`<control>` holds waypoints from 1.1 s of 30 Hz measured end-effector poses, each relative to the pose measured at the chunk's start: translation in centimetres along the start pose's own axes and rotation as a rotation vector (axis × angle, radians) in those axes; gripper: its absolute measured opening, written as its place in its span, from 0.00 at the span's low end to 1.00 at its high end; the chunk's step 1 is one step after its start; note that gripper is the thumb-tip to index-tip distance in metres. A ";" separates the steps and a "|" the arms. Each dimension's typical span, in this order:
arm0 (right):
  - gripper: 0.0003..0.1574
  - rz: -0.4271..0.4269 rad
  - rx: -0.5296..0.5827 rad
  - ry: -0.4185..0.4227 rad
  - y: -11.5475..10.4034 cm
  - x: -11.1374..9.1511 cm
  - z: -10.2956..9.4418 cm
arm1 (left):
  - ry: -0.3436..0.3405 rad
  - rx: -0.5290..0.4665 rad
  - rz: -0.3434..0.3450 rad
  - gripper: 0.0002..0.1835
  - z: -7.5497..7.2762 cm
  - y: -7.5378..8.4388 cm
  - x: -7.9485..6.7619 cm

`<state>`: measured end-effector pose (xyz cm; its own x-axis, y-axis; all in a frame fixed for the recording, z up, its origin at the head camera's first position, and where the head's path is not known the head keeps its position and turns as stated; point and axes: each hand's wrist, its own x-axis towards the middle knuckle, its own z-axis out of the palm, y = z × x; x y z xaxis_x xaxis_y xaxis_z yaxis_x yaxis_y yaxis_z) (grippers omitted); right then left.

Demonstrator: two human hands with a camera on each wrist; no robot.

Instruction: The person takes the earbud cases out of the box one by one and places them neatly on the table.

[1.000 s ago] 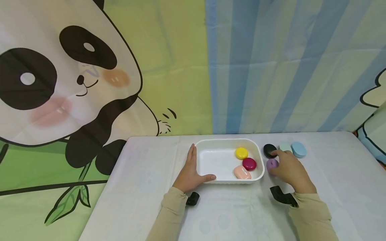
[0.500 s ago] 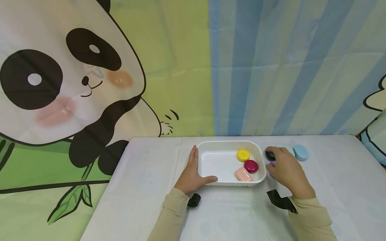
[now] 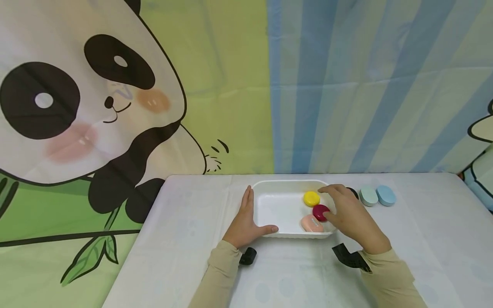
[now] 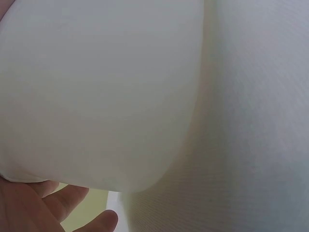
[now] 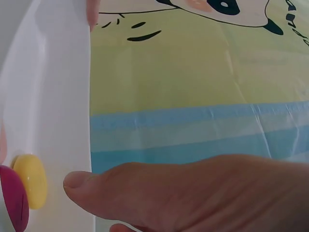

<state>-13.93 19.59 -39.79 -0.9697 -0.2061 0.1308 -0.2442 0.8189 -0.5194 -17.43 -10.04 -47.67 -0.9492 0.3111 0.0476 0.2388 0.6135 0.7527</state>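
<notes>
A white rectangular tray [image 3: 285, 235] holds three small rounded pieces: yellow [image 3: 311, 198], magenta [image 3: 319, 211] and peach [image 3: 311, 223]. My left hand [image 3: 246, 224] rests against its left end, fingers straight along the side and thumb over the near rim. In the left wrist view, fingers show past the tray's wall [image 4: 106, 96]. My right hand [image 3: 348, 216] hovers over the right end, thumb at the magenta piece and fingers near the far rim. A gap shows between thumb and fingers, and a straight finger crosses the rim in the right wrist view. The purple piece is hidden.
Right of the tray, a black piece [image 3: 353, 193] peeks out behind the right hand. Beside it lie a mint green piece [image 3: 368, 196] and a light blue piece [image 3: 386, 195]. A printed panda curtain [image 3: 231, 85] hangs behind the white table [image 3: 185, 239].
My right hand has moved left from the black and purple pieces to over the tray's right end. The left hand keeps its place at the tray.
</notes>
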 end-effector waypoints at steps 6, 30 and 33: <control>0.33 0.010 -0.020 -0.065 -0.7 0.6 0.1 | 0.001 -0.003 -0.003 0.76 0.1 0.0 0.3; 0.28 -0.272 -0.092 -0.315 -0.6 2.7 2.1 | 0.005 -0.007 -0.006 0.75 0.1 -0.1 0.0; 0.27 -0.280 -0.119 -0.325 -0.4 2.8 2.6 | 0.008 -0.017 -0.004 0.75 0.1 -0.1 0.0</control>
<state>-16.60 17.31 -41.41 -0.8204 -0.5710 -0.0289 -0.5145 0.7593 -0.3985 -17.41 -10.02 -47.79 -0.9516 0.3031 0.0501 0.2321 0.6024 0.7637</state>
